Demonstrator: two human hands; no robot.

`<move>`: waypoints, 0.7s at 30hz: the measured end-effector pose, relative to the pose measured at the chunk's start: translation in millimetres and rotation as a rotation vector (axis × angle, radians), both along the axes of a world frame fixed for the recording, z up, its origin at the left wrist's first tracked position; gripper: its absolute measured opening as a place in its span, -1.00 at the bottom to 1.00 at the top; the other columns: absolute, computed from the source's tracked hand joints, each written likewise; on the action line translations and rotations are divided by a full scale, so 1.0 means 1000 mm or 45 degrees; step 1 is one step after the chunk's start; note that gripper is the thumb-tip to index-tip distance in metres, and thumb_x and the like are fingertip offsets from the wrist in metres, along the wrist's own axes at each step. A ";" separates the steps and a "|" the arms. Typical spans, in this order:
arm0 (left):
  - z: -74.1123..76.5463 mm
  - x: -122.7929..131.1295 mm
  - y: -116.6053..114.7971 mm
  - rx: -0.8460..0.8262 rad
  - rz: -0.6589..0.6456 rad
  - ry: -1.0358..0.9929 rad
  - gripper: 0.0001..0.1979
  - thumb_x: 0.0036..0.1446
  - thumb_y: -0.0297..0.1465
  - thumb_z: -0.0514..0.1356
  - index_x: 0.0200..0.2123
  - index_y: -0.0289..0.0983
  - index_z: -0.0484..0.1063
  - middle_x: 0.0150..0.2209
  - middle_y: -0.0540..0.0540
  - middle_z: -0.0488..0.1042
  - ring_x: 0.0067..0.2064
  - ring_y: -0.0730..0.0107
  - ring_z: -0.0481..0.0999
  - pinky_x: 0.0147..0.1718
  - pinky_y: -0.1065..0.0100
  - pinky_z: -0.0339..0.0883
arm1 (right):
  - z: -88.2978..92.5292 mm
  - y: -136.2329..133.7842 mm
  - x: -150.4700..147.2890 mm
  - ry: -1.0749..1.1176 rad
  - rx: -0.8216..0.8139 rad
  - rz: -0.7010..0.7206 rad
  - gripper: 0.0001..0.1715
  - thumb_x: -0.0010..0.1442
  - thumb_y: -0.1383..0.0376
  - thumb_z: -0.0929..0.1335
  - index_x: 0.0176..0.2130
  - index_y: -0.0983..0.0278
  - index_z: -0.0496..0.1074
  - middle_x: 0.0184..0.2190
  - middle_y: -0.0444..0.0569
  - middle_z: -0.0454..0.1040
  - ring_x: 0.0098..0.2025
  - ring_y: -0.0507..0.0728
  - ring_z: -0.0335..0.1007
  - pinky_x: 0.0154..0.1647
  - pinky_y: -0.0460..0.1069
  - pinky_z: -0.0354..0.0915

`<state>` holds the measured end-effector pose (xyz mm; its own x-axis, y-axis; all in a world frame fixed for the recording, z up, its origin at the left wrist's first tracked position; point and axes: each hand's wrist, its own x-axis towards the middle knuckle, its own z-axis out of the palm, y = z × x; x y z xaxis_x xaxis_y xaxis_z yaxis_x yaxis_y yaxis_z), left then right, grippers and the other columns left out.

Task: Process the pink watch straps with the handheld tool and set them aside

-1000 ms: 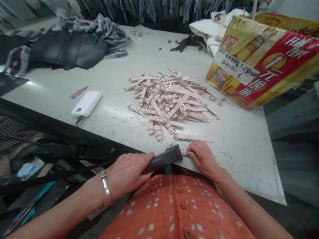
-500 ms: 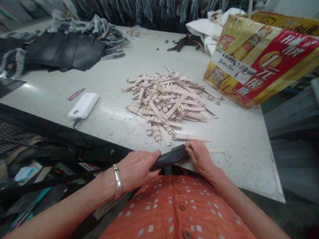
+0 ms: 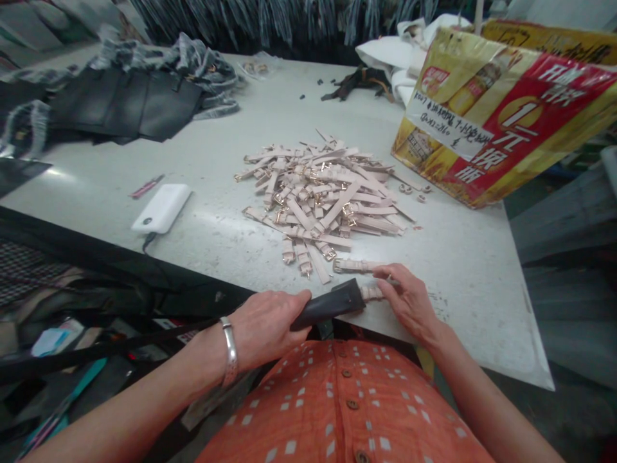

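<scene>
My left hand is wrapped round a black tool that lies across the table's front edge. From the tool's right end a pale pink strap sticks out, and the fingers of my right hand are closed on its far part. Just above it another pale strap with a buckle lies on the table, its right end partly behind my right fingers. A heap of similar buckled straps spreads over the middle of the table.
On the white table are a white power bank with a cable and a small pink tool. Black bags lie at the back left. A yellow and red box stands at the right, near several small loops.
My right hand has moved right, away from the end of the black tool. A strap now shows between the tool and my right fingers. My left hand has kept its grip.
</scene>
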<state>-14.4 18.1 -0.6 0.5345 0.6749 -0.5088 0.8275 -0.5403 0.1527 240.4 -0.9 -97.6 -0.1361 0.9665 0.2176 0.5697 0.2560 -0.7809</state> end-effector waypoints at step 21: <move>-0.004 -0.001 -0.009 -0.005 0.045 0.026 -0.75 0.12 -0.20 -0.07 -0.25 -0.16 0.28 -0.43 -0.04 0.47 -0.37 0.26 0.50 -0.45 0.38 0.22 | -0.008 -0.010 0.013 -0.217 0.076 0.243 -0.72 0.11 0.37 0.29 -0.14 0.23 0.44 -0.25 0.03 0.38 -0.19 0.14 0.27 -0.19 0.06 0.26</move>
<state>-15.7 9.0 -4.7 0.4996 0.6914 -0.5219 0.8492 -0.5098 0.1377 253.6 -10.8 -105.5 -0.3542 0.9061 0.2315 0.6286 0.4140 -0.6584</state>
